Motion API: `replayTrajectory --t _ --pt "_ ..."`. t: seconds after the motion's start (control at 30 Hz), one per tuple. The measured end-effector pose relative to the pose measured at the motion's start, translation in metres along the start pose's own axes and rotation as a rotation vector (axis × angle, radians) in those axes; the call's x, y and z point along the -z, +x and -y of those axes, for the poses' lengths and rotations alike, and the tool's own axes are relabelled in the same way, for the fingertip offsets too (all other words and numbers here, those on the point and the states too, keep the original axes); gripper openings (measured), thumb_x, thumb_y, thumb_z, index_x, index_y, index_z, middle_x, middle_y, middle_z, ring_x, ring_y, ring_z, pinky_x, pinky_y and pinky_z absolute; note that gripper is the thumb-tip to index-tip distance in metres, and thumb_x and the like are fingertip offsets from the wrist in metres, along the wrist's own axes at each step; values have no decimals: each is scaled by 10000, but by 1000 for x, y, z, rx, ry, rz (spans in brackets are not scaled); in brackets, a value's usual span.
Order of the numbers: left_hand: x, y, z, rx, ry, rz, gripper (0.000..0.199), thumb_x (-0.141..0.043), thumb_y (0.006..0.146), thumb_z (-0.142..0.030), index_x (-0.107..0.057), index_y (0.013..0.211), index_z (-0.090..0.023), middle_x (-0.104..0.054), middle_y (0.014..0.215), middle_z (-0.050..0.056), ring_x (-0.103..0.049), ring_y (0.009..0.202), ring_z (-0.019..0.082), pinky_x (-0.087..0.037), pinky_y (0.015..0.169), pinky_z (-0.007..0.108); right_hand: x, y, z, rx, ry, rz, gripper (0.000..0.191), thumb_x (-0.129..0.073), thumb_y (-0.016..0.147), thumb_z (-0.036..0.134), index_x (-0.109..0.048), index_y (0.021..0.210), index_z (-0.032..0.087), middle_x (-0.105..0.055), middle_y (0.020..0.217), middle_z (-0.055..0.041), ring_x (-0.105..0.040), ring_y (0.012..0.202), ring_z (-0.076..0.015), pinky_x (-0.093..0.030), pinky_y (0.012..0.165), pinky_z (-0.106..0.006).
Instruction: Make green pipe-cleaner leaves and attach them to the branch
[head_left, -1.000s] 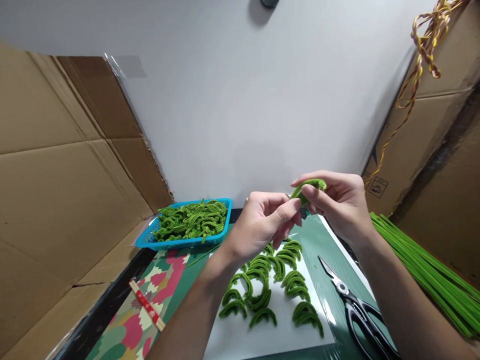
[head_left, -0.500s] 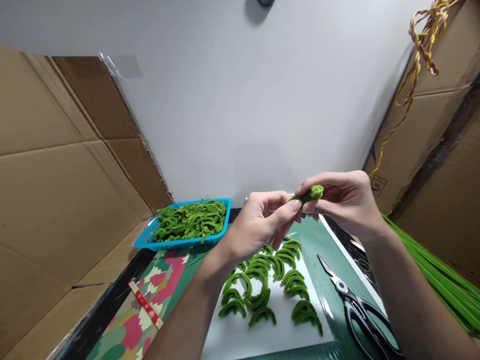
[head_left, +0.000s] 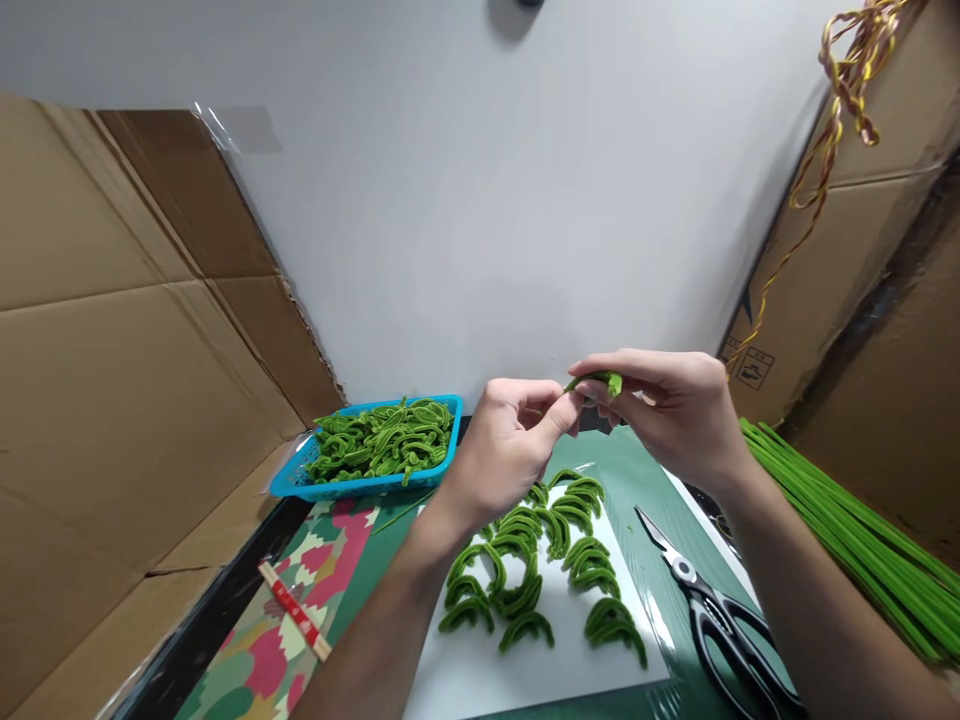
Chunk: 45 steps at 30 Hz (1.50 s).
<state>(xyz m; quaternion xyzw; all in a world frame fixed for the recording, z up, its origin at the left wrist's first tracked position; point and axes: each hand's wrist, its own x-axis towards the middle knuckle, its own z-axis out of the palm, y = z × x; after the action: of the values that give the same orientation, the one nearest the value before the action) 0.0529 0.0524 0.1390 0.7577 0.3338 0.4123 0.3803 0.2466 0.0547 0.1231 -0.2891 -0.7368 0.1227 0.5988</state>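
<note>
A short bundle of bent green pipe cleaners [head_left: 614, 385] is held up above the mat, between my two hands. My left hand [head_left: 514, 435] pinches its left end with thumb and forefinger. Around its right part close the thumb and fingers of my right hand [head_left: 671, 410], and a fuzzy tip sticks out. The fingers cover much of the bundle. Below, several curved pipe cleaner clusters [head_left: 526, 628] lie on a white sheet [head_left: 517, 685]. Scissors [head_left: 683, 571] with dark handles rest to the right of the sheet, partly hidden by my right forearm.
A blue basket [head_left: 459, 430] at the back left holds many bent green pieces [head_left: 386, 440]. Long green stems [head_left: 847, 540] lie at the right. Red-wrapped chopsticks [head_left: 294, 610] sit on patterned paper [head_left: 266, 650]. Cardboard walls [head_left: 97, 380] flank the space; twisted cord [head_left: 832, 160] hangs upper right.
Both hands have shifted slightly left with the pipe cleaner bundle. My right fingers now cover more of it, and its tip points lower. The things on the mat have stayed put.
</note>
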Motion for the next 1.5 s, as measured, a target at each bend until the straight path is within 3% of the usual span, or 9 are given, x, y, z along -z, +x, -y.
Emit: replayTrajectory --t 0.17,0.4,0.7,0.83,0.97,1.07,1.2,1.37,1.5 --pt "-7 0 2 -6 164 -122 418 -577 1021 -336 -532 632 -186 -429 486 -56 -385 465 92 -270 470 246 -9 -2 -4 136 -234 -16 314 -582 947 42 -821 1026 229 -808 867 9 -723 694 -125 -552 632 -256" --pt "-6 2 9 -21 260 -137 432 -568 1029 -374 -457 649 -199 -397 600 -48 -362 586 114 -259 541 274 -11 -2 -9 47 -214 -50 107 -721 973 198 -818 1010 223 -833 919 -11 -748 699 -142 -590 612 -252" --pt "-7 0 6 -17 323 -205 431 -603 991 -318 -481 599 -184 -316 602 -48 -292 588 109 -226 542 298 -13 -2 -5 173 -355 -56 179 -673 982 115 -812 1017 223 -828 907 -6 -708 671 -124 -557 604 -245" --pt "-5 4 8 -24 267 -166 438 -609 1020 -411 -553 652 -181 -424 620 -40 -369 596 113 -279 546 283 -7 0 -6 177 -356 -71 146 -688 989 145 -809 1014 223 -833 929 -10 -722 683 -130 -570 632 -261" --pt "-3 6 8 -88 346 -197 384 -597 1050 -442 -691 788 -177 -638 810 13 -543 738 143 -392 621 272 -3 0 -6 160 -363 -72 125 -692 999 194 -809 998 238 -824 908 -8 -708 669 -133 -565 622 -280" --pt "-3 6 8 -118 307 -107 404 -535 1095 -421 -721 838 -172 -688 859 36 -621 810 165 -465 702 284 -4 0 -3 69 -232 -85 139 -716 985 219 -801 1095 233 -793 850 -2 -703 662 -133 -574 617 -280" --pt "-4 4 7 -167 103 -1 366 -557 1098 -431 -768 948 -172 -712 906 46 -649 850 169 -516 780 293 -7 1 3 -120 139 -104 324 -797 940 285 -756 1251 206 -709 729 26 -684 617 -128 -567 556 -259" --pt "-7 3 2 -170 -3 22 355 -551 1103 -433 -747 964 -171 -671 920 40 -598 833 155 -495 763 275 -12 3 3 -215 360 -7 233 -787 957 419 -789 920 189 -687 668 16 -638 541 -107 -481 456 -232" --pt "-9 3 3 -111 -31 88 317 -564 1096 -425 -683 956 -166 -651 936 36 -562 831 148 -446 719 265 -15 1 1 -149 212 -14 314 -720 1010 449 -703 824 196 -666 647 27 -619 535 -98 -472 491 -231"
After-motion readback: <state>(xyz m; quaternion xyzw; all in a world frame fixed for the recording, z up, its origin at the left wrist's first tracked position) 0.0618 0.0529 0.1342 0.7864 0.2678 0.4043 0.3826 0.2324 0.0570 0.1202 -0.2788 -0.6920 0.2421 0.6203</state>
